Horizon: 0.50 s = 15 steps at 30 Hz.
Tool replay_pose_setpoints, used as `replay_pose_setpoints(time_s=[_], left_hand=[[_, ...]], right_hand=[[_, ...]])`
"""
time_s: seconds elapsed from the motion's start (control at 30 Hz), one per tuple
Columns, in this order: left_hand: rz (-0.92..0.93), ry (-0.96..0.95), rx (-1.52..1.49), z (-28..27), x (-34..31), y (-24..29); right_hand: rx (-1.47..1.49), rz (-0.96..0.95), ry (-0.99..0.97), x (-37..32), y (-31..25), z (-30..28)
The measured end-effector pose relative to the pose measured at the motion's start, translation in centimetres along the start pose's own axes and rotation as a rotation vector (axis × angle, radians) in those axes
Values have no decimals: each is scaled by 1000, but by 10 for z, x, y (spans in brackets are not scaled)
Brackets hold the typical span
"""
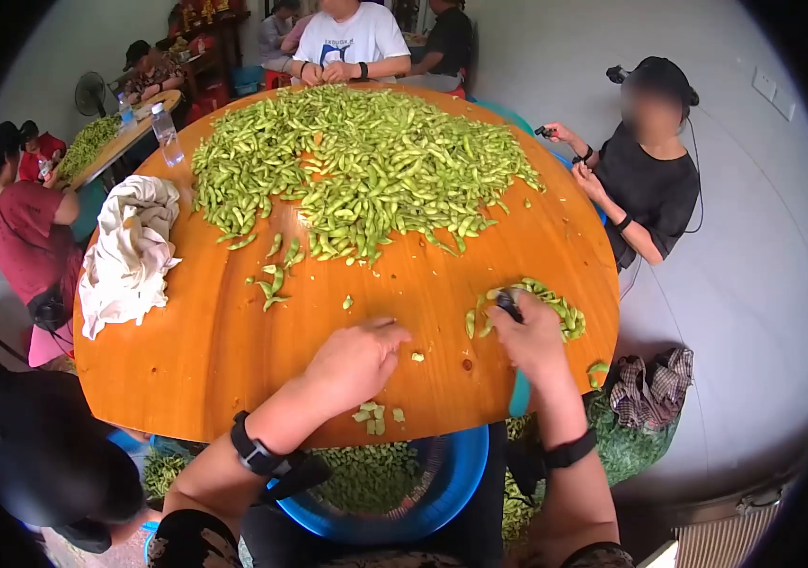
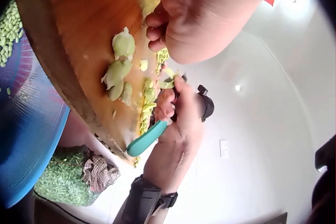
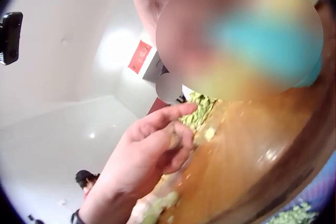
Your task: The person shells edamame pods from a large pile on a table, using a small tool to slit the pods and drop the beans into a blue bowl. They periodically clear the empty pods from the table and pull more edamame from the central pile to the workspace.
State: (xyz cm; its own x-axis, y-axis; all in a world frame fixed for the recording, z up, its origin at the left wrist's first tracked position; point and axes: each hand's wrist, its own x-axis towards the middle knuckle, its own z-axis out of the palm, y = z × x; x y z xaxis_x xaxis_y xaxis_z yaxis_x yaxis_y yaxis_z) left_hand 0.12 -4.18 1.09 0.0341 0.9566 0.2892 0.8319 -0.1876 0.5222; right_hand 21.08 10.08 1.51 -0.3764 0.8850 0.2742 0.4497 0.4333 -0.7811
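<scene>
My left hand [image 1: 352, 362] hovers over the near part of the round wooden table [image 1: 205, 369]; its index finger reaches out and the others bend loosely, with nothing visible in them. In my right hand [image 1: 532, 336] I grip a tool with a teal handle [image 2: 147, 139]; a black part shows by the thumb, and the working end is hidden. That hand is over a small heap of green pods [image 1: 569, 320] at the right. Several pale green beans [image 1: 371, 417] lie by the near edge. A blue basin [image 1: 475, 473] with shelled beans [image 1: 366, 478] stands below the edge.
A large pile of bean pods [image 1: 375, 170] covers the table's far half. A white cloth [image 1: 134, 251] and a water bottle [image 1: 166, 134] are at the left. Other people sit around, one in black [image 1: 655, 170] at the right. A green sack [image 1: 636, 445] stands below right.
</scene>
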Motion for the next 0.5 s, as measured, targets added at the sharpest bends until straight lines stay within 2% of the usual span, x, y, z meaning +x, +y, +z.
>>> replay_pose_setpoints(time_s=[0.13,0.2,0.27,0.33,0.43,0.47,0.5], left_hand=[[-156,-24,140,-20,-4,10],[-187,227,310,-21,3,-10],[-186,248,396,-16,3,-31],[-205,92,165,-16,2,-32],[-142,30,109,-34,13,-35],[-141,31,113,-40,21,-44],[-113,128,319,-45,32,-58]], right_hand=[[27,14,-38,-7,10,-22],[423,376,-264,-18,-3,-30],[518,385,-297,-25,-6,-26],[676,401,-373,-28,2,-22],[708,430,-398,-26,10,-18],[732,451,-416,-26,10,-19],[733,448,-417,-26,9,-19]])
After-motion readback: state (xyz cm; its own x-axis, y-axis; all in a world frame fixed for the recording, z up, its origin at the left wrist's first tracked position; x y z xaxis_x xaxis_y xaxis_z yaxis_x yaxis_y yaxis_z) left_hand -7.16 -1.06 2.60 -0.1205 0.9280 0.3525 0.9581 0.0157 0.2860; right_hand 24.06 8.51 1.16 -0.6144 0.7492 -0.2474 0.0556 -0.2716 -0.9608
